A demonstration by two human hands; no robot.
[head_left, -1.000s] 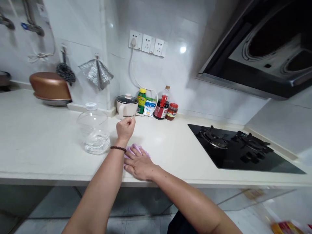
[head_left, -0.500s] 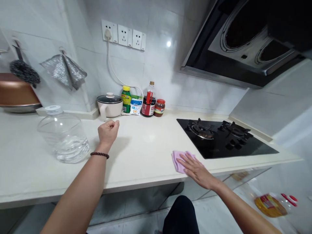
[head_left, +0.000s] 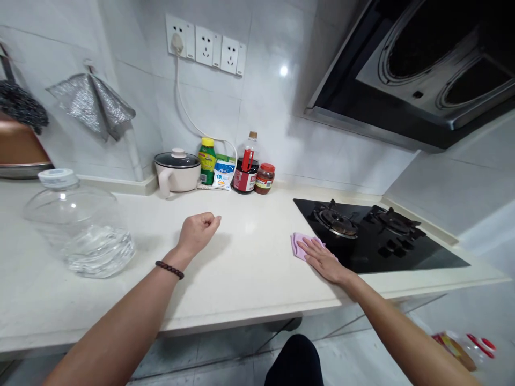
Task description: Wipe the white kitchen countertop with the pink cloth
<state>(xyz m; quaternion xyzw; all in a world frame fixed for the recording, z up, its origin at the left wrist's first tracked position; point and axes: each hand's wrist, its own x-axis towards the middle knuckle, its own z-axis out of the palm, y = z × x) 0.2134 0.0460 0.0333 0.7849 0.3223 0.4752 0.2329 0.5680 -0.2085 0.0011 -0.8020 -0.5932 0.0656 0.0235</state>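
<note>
My right hand (head_left: 322,261) lies flat with its fingers stretched out, pressing on a folded pink cloth (head_left: 298,247). The cloth rests on the white countertop (head_left: 249,268), against the left edge of the black gas stove (head_left: 364,256). My left hand (head_left: 198,232) is closed in a fist above the counter, and I see nothing in it. A dark beaded bracelet (head_left: 169,269) circles that wrist. Left of the fist stands a large clear plastic jug (head_left: 86,230) with a white cap, partly filled with clear liquid.
Along the back wall stand a lidded electric pot (head_left: 181,174), a green bottle (head_left: 207,162), a blue-white packet (head_left: 223,175), a dark sauce jar (head_left: 244,179) and a red-lidded jar (head_left: 264,179). A range hood (head_left: 402,96) hangs above the stove. An oil bottle (head_left: 462,348) is low at right.
My right hand has slid the pink cloth away from the counter's front edge, towards the stove's left side. My left fist has shifted right and nearer to me. The view has turned slightly.
</note>
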